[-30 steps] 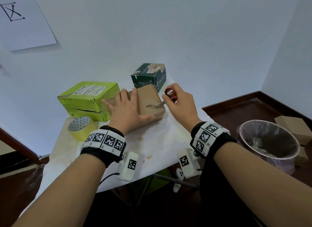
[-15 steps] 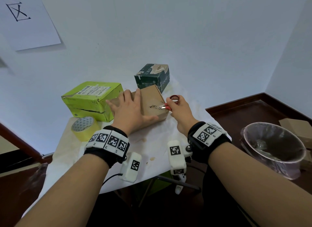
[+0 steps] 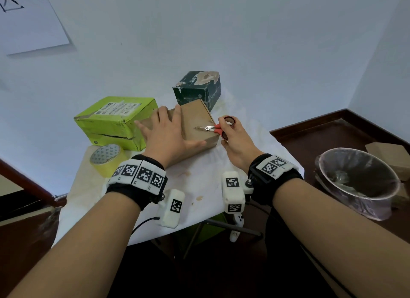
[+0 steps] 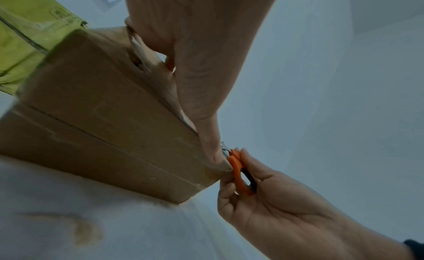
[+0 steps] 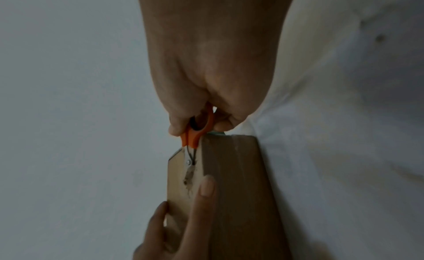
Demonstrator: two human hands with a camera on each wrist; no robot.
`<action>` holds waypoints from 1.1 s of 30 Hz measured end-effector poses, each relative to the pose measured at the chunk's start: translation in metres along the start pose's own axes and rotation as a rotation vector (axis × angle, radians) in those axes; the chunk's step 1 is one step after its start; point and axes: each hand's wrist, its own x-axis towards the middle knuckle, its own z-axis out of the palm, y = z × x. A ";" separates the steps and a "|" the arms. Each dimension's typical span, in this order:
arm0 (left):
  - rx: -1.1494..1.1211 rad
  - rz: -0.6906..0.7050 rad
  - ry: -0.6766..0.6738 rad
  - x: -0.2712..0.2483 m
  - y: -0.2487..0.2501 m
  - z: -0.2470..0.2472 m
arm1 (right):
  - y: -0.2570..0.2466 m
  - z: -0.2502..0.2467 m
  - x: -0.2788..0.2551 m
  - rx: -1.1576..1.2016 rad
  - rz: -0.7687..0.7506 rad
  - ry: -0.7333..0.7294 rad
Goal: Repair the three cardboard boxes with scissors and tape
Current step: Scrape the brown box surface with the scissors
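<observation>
White cloth covers our counter [image 3: 199, 186], the brown cardboard box [image 3: 195, 120] at its centre. Our left hand [image 3: 166, 138] lies spread flat on the lid while our right hand [image 3: 235, 140] grips red scissors [image 3: 213, 128], tips at the torn spot. We judge trimming is underway; next comes the tape roll [image 3: 106, 158] at 9 o'clock. Only the right wrist view shows the frayed tear [image 5: 189, 175] closely
</observation>
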 end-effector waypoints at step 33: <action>0.001 0.001 -0.016 0.001 -0.001 0.000 | -0.008 -0.014 0.008 0.071 0.013 -0.160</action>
